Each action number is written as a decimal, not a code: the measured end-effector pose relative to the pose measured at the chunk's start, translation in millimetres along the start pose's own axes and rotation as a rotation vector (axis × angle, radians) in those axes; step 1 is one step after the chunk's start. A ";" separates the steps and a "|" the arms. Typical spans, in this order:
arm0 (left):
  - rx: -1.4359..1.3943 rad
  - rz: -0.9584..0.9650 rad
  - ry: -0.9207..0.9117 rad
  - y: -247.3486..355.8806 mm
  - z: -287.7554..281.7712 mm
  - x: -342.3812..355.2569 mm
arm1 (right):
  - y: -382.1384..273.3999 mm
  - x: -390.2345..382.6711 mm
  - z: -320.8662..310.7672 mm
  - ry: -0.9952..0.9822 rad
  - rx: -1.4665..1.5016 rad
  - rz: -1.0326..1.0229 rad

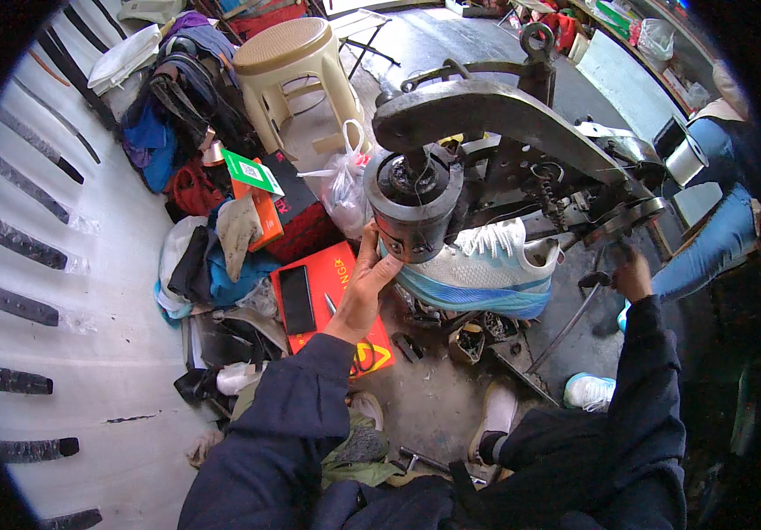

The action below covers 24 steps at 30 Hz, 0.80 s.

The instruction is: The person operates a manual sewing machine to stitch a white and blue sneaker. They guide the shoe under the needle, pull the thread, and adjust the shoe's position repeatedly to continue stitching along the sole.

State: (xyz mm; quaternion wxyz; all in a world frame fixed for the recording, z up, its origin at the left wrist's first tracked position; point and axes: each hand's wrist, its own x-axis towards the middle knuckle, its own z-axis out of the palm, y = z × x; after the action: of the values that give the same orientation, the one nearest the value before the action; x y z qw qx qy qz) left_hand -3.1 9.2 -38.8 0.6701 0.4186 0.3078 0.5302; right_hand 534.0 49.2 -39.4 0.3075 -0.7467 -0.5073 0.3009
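Observation:
A pale grey-white sneaker (pixel 497 276) with a blue sole sits under the head of a black hand-cranked shoe-sewing machine (pixel 495 110). The machine's dark cylinder (pixel 414 216) hides the toe end of the shoe. At that end my left hand (pixel 361 296) pinches the sneaker, thumb and fingers beside the cylinder; the exact contact is partly hidden. On the machine's right side, below the round crank (pixel 626 219), my right hand (pixel 634 276) is closed on the crank handle, most of which the fingers cover.
Left of the machine, a red-orange box (pixel 338 265) bears a black phone (pixel 297 299). Behind stand a beige stool (pixel 285 53) and piled bags (pixel 191 79). A spool (pixel 686 161) is mounted at right, near another person's jeans-clad leg (pixel 707 247). Another sneaker (pixel 589 390) lies on the floor.

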 end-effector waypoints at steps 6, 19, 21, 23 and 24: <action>0.011 -0.015 0.030 -7.0 -4.4 -1.1 | -93.1 -67.6 6.0 -0.157 0.075 -0.144; 0.037 0.002 0.050 2.4 2.9 -2.3 | -34.5 -31.9 24.7 -0.225 -0.130 -0.054; 0.048 0.006 0.045 -1.0 0.7 -0.7 | -65.8 -59.6 21.1 -0.257 0.070 -0.158; 0.081 -0.021 0.061 -0.8 -1.5 1.4 | -96.4 -64.0 -15.7 -0.080 0.066 -0.231; 0.074 0.007 0.026 0.3 -1.4 1.7 | -102.1 -56.8 -28.7 0.080 0.011 -0.254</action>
State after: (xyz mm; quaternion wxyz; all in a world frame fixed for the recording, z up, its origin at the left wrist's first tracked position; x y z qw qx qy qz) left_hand -4.0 11.1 -39.1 0.6482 0.4371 0.3344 0.5262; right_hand 480.1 21.4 64.5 0.3672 -0.6861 -0.5835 0.2323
